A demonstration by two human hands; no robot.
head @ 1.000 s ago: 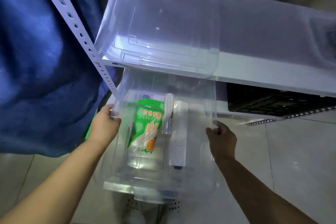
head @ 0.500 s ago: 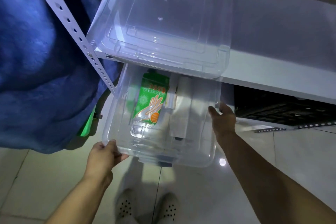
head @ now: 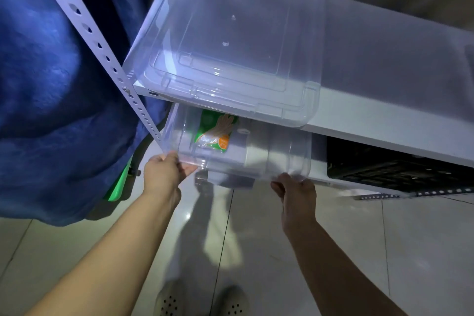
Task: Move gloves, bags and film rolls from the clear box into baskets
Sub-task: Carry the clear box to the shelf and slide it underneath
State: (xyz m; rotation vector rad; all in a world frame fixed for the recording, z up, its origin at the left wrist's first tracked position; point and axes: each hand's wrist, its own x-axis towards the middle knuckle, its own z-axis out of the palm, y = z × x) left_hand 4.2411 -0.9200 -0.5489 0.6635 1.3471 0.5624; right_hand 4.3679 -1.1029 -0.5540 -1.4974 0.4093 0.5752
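Head-camera desk: — How many boxes at the centre of the frame?

— Two. One clear box [head: 238,151], open-topped, sits on the lower level of a white shelf [head: 372,120]; a second, upturned clear box [head: 230,41] rests on the level above and covers the far half of the lower one.

— And the hands?

— Two bare hands. The left hand [head: 164,174], left of centre, has its fingers curled onto the lower box's near left corner; the right hand [head: 297,195], right of centre, grips the near right corner of the rim.

— Contents?

— One green glove packet [head: 214,133] is plain, its top end cut off by the box above. Beside it lies a pale white shape, too blurred to name. No bags or film rolls can be counted.

— Anything else?

— One black crate [head: 400,164] at centre right, partly hidden under the shelf; blue cloth [head: 51,84] filling the left; a perforated white upright [head: 102,51]; two shoes cut off at the bottom edge.
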